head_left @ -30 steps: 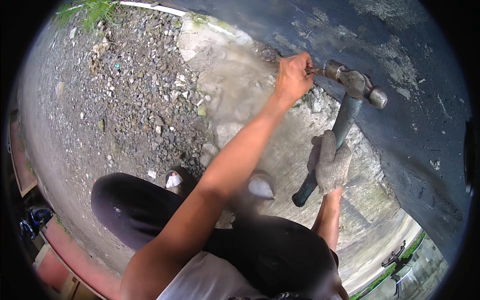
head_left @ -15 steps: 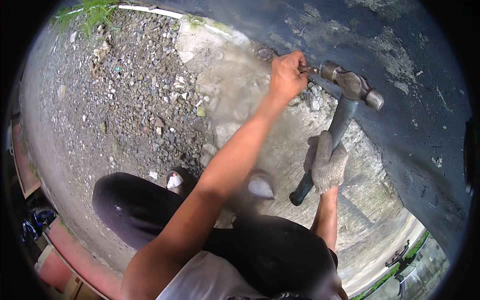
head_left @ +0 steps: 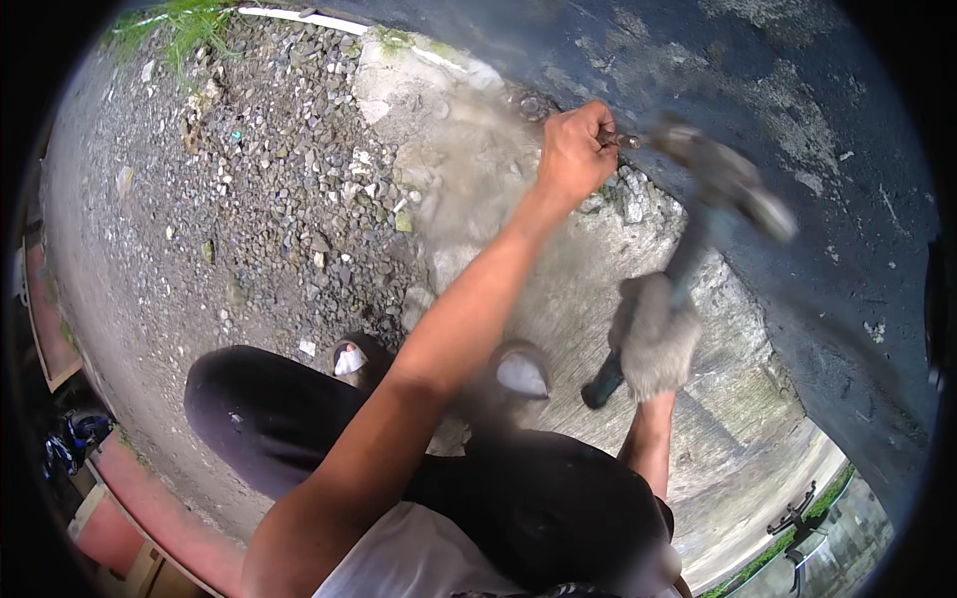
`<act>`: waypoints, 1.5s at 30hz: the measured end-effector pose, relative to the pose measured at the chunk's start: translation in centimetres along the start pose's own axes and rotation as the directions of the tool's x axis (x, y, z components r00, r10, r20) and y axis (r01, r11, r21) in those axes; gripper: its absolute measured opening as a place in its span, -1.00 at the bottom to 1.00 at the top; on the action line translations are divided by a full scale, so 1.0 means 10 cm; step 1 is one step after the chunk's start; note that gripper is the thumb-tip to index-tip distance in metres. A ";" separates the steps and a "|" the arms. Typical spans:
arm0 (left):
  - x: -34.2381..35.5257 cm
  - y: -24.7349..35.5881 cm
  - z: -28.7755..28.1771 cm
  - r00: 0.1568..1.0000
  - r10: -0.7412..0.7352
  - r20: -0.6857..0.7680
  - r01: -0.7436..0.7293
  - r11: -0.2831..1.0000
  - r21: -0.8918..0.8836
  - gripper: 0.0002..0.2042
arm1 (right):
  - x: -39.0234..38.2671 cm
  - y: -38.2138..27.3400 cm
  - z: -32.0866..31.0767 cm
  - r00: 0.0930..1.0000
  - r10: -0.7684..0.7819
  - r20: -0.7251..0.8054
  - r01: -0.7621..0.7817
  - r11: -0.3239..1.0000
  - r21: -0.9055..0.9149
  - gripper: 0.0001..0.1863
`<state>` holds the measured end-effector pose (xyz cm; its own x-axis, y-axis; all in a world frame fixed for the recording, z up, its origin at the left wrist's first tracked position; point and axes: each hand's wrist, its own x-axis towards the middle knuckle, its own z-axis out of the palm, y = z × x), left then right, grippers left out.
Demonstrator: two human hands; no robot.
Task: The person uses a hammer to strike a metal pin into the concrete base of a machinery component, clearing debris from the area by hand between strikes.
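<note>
No pkgs, labels, signs or screens in view.

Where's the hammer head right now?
In the head view, upper right: the blurred hammer head is just right of the left hand and its metal pin, against the dark wall, above the gloved right hand.

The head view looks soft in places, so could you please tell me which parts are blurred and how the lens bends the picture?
In the head view, the hammer is smeared by motion blur, as is the gloved right hand on its handle; the bare left hand holding a thin metal rod is sharper; the gravel is crisp; the fisheye lens curves the wall, with a black rim around the picture.
</note>
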<state>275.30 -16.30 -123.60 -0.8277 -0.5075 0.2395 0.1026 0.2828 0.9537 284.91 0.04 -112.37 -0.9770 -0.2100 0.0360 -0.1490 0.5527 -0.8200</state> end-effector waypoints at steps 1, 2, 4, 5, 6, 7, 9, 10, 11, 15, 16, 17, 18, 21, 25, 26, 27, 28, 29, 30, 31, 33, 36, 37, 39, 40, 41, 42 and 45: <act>0.01 0.00 0.02 0.999 0.028 0.027 -0.028 1.000 0.009 -0.84 | 0.03 -0.05 -0.01 1.000 -0.014 -0.015 0.014 1.000 -0.004 -0.72; 0.03 0.00 0.04 0.997 0.056 0.055 -0.057 0.998 0.017 -0.85 | 0.08 -0.11 -0.05 0.948 0.311 0.066 -0.316 0.944 0.091 -0.72; -0.01 -0.03 0.05 0.997 0.075 0.030 -0.076 0.997 0.030 -0.86 | 0.09 -0.25 -0.14 0.780 0.598 0.183 -0.624 0.766 0.156 -0.70; -0.01 -0.03 0.03 0.996 0.088 0.003 -0.088 0.995 0.041 -0.87 | 0.09 -0.35 -0.23 0.792 0.582 0.184 -0.607 0.781 0.145 -0.67; 0.00 -0.05 0.02 0.996 0.088 0.006 -0.089 0.995 0.040 -0.87 | 0.06 -0.44 -0.31 0.803 0.565 0.188 -0.591 0.796 0.133 -0.63; 0.01 -0.04 0.04 0.996 0.092 -0.009 -0.092 0.996 0.024 -0.86 | -0.03 -0.50 -0.42 0.884 0.464 0.067 -0.465 0.853 0.235 -0.64; 0.00 -0.07 -0.08 0.996 0.087 -0.028 -0.085 0.995 0.047 -0.85 | -0.20 -0.54 -0.56 0.964 0.250 -0.094 -0.198 0.905 0.377 -0.66; 0.03 -0.02 -0.02 0.997 0.068 -0.032 -0.068 0.998 -0.009 -0.85 | -0.22 -0.43 -0.66 0.982 0.180 -0.063 -0.141 0.908 0.395 -0.67; 0.04 0.02 0.03 0.998 0.048 -0.035 -0.050 0.997 -0.064 -0.84 | -0.19 -0.30 -0.74 0.995 0.095 0.014 -0.091 0.895 0.436 -0.67; 0.05 0.00 -0.05 0.999 0.030 0.010 -0.030 0.999 0.013 -0.84 | -0.12 -0.03 -0.21 1.000 -0.009 0.009 0.009 0.999 0.036 -0.69; 0.04 -0.02 -0.02 1.000 0.030 0.008 -0.029 0.999 -0.022 -0.84 | -0.06 -0.06 -0.10 0.986 0.158 0.047 -0.157 0.987 -0.025 -0.70; 0.04 -0.05 0.01 0.999 0.039 0.005 -0.039 0.998 -0.058 -0.84 | 0.07 -0.18 0.02 0.836 0.531 0.139 -0.547 0.829 0.117 -0.61; 0.02 -0.07 0.01 0.999 0.051 0.012 -0.051 0.996 -0.069 -0.84 | 0.06 -0.12 0.03 0.836 0.525 0.159 -0.548 0.812 0.199 -0.60; 0.01 -0.13 -0.08 1.000 0.020 0.003 -0.020 0.999 0.033 -0.85 | 0.04 -0.27 -0.15 0.803 0.571 0.171 -0.594 0.789 0.159 -0.58; 0.04 -0.01 -0.06 0.998 -0.026 0.056 0.024 0.999 0.038 -0.85 | -0.17 -0.51 -0.52 0.923 0.376 -0.083 -0.356 0.916 0.186 -0.61; 0.03 0.00 -0.03 0.998 -0.030 0.058 0.028 0.999 0.029 -0.85 | -0.22 -0.43 -0.59 0.945 0.316 -0.083 -0.310 0.948 0.078 -0.64; 0.03 0.00 0.01 0.998 -0.023 0.060 0.024 1.000 -0.012 -0.85 | -0.22 -0.34 -0.52 0.942 0.331 -0.059 -0.327 0.943 0.066 -0.64; 0.03 -0.02 -0.04 0.998 -0.016 0.055 0.017 1.000 -0.025 -0.85 | -0.19 -0.24 -0.35 0.939 0.345 -0.015 -0.343 0.936 0.074 -0.64; 0.04 -0.03 -0.07 0.999 -0.014 0.045 0.015 1.000 -0.009 -0.85 | -0.16 -0.16 -0.18 0.936 0.351 0.028 -0.352 0.932 0.081 -0.65; 0.04 -0.04 -0.10 0.999 -0.024 0.041 0.024 1.000 -0.008 -0.85 | -0.12 -0.09 -0.04 0.932 0.356 0.069 -0.361 0.928 0.088 -0.65; 0.03 -0.03 -0.05 0.998 -0.033 0.048 0.035 0.999 -0.034 -0.85 | -0.10 -0.06 0.02 0.927 0.366 0.087 -0.372 0.925 0.077 -0.65; 0.00 -0.04 -0.02 0.998 -0.016 0.061 0.016 1.000 -0.001 -0.84 | -0.09 -0.07 -0.04 0.922 0.376 0.091 -0.382 0.922 0.062 -0.65; 0.07 -0.06 -0.08 0.999 0.024 0.036 -0.026 0.999 0.032 -0.84 | -0.07 -0.19 -0.16 0.792 0.559 0.245 -0.600 0.789 0.137 -0.72; 0.02 -0.11 -0.12 1.000 0.021 0.012 -0.021 1.000 0.009 -0.85 | -0.09 -0.39 -0.23 0.833 0.531 0.156 -0.551 0.820 0.153 -0.69; 0.05 -0.10 -0.17 0.999 0.035 0.016 -0.035 0.999 0.025 -0.85 | -0.10 -0.73 -0.44 0.866 0.498 -0.037 -0.494 0.865 0.084 -0.65; 0.04 -0.06 -0.09 0.999 0.047 0.026 -0.047 0.999 0.006 -0.85 | -0.13 -0.83 -0.57 0.854 0.495 -0.157 -0.504 0.864 -0.018 -0.69; 0.02 -0.03 -0.01 0.999 0.038 0.029 -0.038 0.999 -0.012 -0.85 | -0.16 -0.78 -0.58 0.851 0.498 -0.169 -0.510 0.860 -0.033 -0.69; 0.02 -0.02 -0.02 0.999 0.037 0.023 -0.037 0.999 -0.017 -0.85 | -0.20 -0.63 -0.51 0.905 0.389 -0.172 -0.400 0.915 -0.040 -0.69; 0.00 0.01 -0.07 0.999 0.021 0.033 -0.021 1.000 -0.002 -0.85 | -0.32 -0.01 -0.17 0.984 0.016 -0.178 -0.026 0.998 -0.055 -0.68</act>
<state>275.65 -16.86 -123.38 -0.8433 -0.4738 0.2537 0.1214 0.2919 0.9487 287.80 2.07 -111.43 -0.9908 -0.0543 0.1237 -0.1313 0.6014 -0.7880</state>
